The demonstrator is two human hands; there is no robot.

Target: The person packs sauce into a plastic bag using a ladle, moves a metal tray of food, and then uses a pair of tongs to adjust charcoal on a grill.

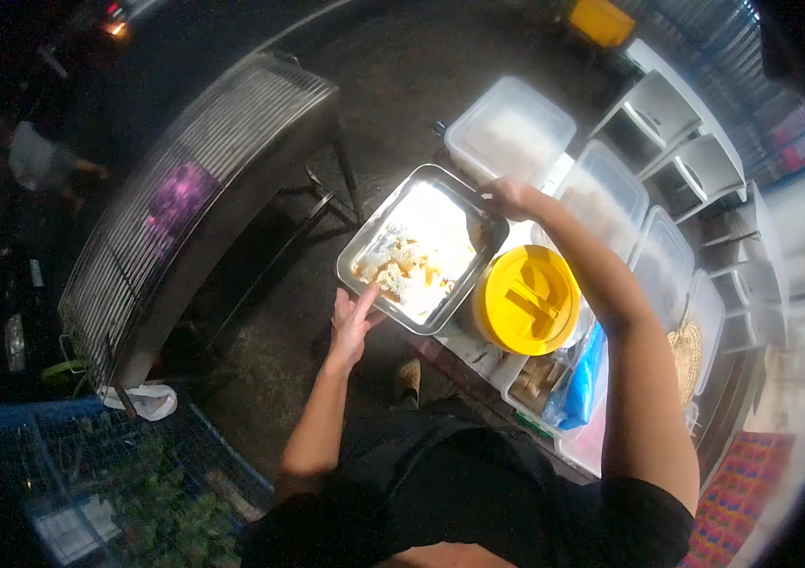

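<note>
Both my hands hold a rectangular metal tray (415, 177) with raised sides, tilted over the gap beside the table. Brown liquid and pale residue (409, 270) lie in its lower half, and glare washes out the upper part. My left hand (354, 328) grips the near-left corner, thumb over the rim. At the far right corner, my right hand (505, 199) closes on the edge. A round tub with a yellow lid (529, 299) stands just right of the tray, below my right forearm.
Lidded clear plastic boxes (510, 128) line the table. An open bin (534, 387) holds a blue plastic bag (583, 387). Left stands a long grill with a wire rack (232, 121); a white bag (150, 402) hangs at its near end. A person (37, 160) is beyond it.
</note>
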